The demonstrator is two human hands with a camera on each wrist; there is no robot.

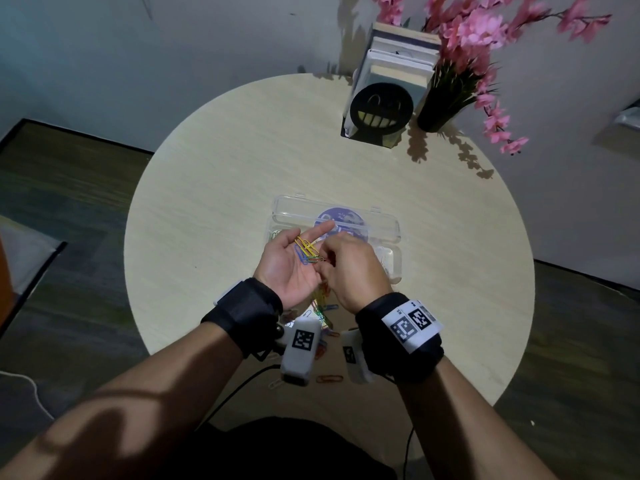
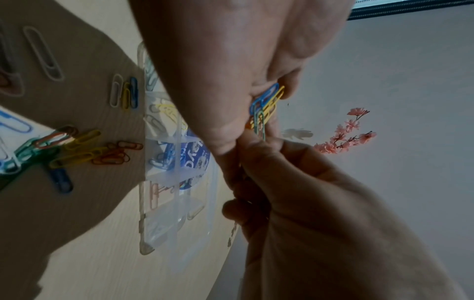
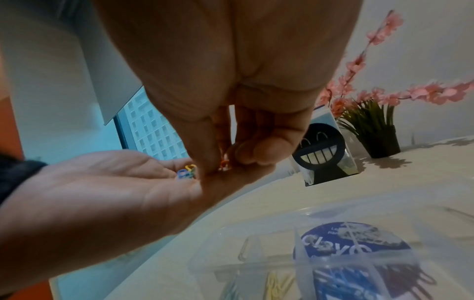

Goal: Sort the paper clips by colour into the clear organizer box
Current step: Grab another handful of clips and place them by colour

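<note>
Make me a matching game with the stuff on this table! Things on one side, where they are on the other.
Things:
1. yellow paper clips
2. clear organizer box
3. smiley bookend
4. orange paper clip

Places:
A. on the table's near edge, between the wrists
B. in front of the books, at the far side
C. on the open left hand
D. mid-table, just beyond the hands

Pairs: 1-C, 2-D, 3-B, 4-A
</note>
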